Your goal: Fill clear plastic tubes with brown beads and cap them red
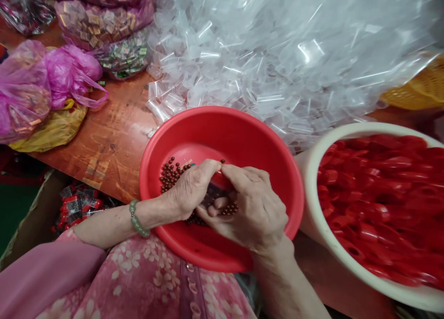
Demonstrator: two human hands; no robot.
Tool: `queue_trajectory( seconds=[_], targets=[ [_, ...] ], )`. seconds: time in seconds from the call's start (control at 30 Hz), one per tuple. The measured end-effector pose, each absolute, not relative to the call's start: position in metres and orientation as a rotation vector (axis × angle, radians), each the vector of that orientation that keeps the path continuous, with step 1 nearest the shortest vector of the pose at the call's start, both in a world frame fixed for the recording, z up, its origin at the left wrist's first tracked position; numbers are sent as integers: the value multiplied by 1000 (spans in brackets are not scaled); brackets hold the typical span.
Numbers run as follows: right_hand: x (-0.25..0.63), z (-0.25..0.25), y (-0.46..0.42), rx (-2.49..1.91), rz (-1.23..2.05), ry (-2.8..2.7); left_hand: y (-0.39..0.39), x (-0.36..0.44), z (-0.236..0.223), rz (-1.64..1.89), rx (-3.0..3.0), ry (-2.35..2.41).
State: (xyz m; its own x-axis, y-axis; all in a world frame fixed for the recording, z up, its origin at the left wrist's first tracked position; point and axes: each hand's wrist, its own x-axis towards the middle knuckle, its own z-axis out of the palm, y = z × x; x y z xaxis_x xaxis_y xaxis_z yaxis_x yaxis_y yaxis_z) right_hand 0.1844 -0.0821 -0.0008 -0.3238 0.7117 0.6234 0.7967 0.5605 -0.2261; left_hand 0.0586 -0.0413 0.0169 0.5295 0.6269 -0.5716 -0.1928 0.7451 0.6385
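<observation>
Over a red plastic basin [222, 124], my left hand [190, 187] and my right hand [255, 205] meet with the fingers curled inward. Between them is a small clear plastic container [217, 189] with a bit of red near its upper end, partly covered by my fingers. Both thumbs press together at its top, and the fingers of my right hand wrap underneath. Small brown beads [169, 174] lie in the basin to the left of my hands. More beads show beneath and between the hands.
A large heap of clear plastic pieces [243, 73] spreads behind the basin. At the right stands a cream tub [312, 189] full of red plastic parts. Pink bags [74, 71] sit at the back left. A box at the lower left holds red-and-clear items [74, 208].
</observation>
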Motion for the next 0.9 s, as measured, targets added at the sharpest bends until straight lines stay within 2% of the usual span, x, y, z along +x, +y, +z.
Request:
queue_trajectory(
  seconds=[0.27, 0.5, 0.6, 0.77, 0.9],
  targets=[
    [183, -2, -81, -1140, -121, -2125, -41, 55, 14, 516, 530, 893],
    [182, 1, -76, -1264, 79, -2138, -34, 50, 6, 456, 435, 678],
    [181, -1, -75, -1239, -10, -2154, -35, 49, 5, 420, 511, 729],
    [173, 5, -75, -1080, -325, -2208, -45, 35, 10, 749, 997, 1027],
    [158, 19, -75, -927, -401, -2244, -61, 4, 15, 804, 1325, 1063]
  ],
)
